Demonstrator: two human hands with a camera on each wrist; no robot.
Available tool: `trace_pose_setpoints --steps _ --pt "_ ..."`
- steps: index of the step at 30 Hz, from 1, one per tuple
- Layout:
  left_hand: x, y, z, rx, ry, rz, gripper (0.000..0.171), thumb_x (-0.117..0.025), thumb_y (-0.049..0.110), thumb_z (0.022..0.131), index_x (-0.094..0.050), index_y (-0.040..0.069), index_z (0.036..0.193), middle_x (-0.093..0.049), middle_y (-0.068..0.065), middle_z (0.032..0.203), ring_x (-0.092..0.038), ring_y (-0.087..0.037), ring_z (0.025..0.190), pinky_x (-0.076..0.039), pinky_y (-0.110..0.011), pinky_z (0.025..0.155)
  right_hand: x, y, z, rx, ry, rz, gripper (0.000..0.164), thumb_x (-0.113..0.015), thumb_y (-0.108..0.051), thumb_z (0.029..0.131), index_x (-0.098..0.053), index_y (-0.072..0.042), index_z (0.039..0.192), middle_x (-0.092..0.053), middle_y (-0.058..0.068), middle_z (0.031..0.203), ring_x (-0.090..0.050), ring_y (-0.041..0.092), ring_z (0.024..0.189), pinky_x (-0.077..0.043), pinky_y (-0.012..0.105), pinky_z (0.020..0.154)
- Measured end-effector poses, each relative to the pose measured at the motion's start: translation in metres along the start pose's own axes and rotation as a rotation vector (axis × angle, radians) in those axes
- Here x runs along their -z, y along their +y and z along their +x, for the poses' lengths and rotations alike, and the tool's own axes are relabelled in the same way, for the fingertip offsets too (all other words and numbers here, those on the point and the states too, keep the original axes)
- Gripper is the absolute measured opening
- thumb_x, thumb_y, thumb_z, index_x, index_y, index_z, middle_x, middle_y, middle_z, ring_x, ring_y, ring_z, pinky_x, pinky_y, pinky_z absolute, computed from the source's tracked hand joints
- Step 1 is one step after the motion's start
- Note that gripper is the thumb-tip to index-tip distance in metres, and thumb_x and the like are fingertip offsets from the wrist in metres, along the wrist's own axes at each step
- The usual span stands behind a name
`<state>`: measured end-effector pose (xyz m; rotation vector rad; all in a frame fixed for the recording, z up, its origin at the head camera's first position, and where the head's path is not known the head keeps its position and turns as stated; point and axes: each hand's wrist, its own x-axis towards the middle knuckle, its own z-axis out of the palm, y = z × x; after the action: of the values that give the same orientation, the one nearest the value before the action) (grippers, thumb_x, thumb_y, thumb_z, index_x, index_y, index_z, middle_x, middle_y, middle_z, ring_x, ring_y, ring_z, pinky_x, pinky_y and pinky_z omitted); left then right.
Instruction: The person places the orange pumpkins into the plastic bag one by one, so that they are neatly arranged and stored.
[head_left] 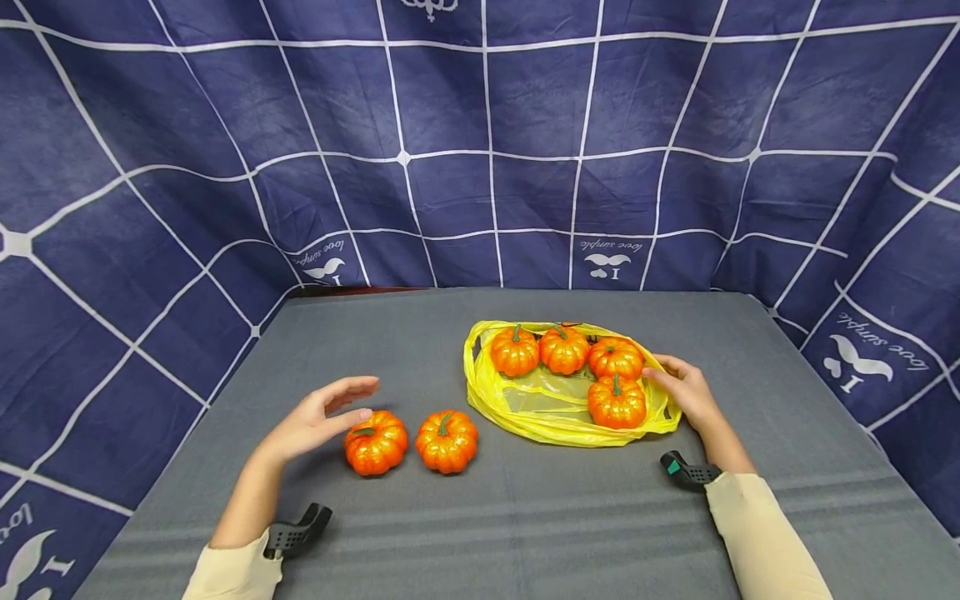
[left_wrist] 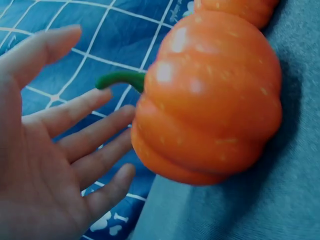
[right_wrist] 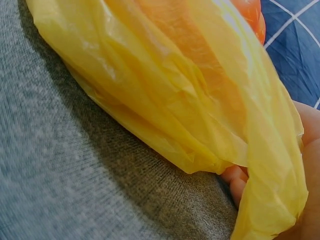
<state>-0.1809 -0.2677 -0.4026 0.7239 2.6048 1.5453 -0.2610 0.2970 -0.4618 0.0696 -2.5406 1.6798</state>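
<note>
My left hand (head_left: 313, 419) hovers with fingers spread just above and left of a small orange pumpkin (head_left: 377, 443). In the left wrist view the palm faces that pumpkin (left_wrist: 210, 100) and its green stem, with nothing in the grasp. A second pumpkin (head_left: 447, 442) sits to its right on the cloth. Further right lies a wide-mouthed yellow plastic bag (head_left: 551, 429), with several pumpkins inside (head_left: 617, 402). My right hand (head_left: 686, 392) holds the bag's right edge between thumb and fingers. In the right wrist view, yellow film (right_wrist: 270, 165) hides most of that hand.
A grey cloth (head_left: 480, 525) covers the table. Blue curtains with white grid lines (head_left: 450, 200) hang behind and at both sides. Black wrist devices sit on both forearms, the left one (head_left: 296, 533) low over the cloth.
</note>
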Motion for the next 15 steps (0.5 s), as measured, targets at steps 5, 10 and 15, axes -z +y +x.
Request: trace_pose_setpoints --steps 5,10,15 --pt "0.001 -0.013 -0.006 -0.021 -0.115 -0.110 0.049 -0.063 0.002 0.091 -0.047 -0.010 0.136 -0.048 -0.035 0.134 -0.051 -0.024 0.126 -0.038 -0.022 0.101 -0.001 0.000 0.000 0.012 0.000 0.014 0.052 -0.065 -0.026 0.095 -0.054 0.012 0.129 -0.059 -0.017 0.094 -0.056 -0.002 0.080 -0.048 0.015 0.069" --pt "0.001 -0.024 -0.008 -0.022 -0.236 -0.228 0.063 -0.070 -0.001 0.084 -0.041 -0.011 0.140 -0.041 -0.038 0.138 -0.047 -0.008 0.127 -0.034 -0.017 0.101 -0.001 0.000 -0.001 0.024 -0.004 0.034 0.050 -0.064 -0.023 0.095 -0.054 0.012 0.129 -0.061 -0.019 0.093 -0.056 -0.002 0.080 -0.048 0.015 0.069" --pt "0.000 -0.032 -0.009 -0.012 -0.290 -0.265 0.079 -0.077 0.000 0.077 -0.037 -0.009 0.144 -0.034 -0.038 0.143 -0.043 -0.003 0.128 -0.030 -0.015 0.102 -0.001 0.000 0.000 0.019 -0.010 0.039 0.044 -0.061 -0.016 0.096 -0.053 0.013 0.129 -0.059 -0.023 0.090 -0.056 -0.002 0.080 -0.048 0.015 0.069"
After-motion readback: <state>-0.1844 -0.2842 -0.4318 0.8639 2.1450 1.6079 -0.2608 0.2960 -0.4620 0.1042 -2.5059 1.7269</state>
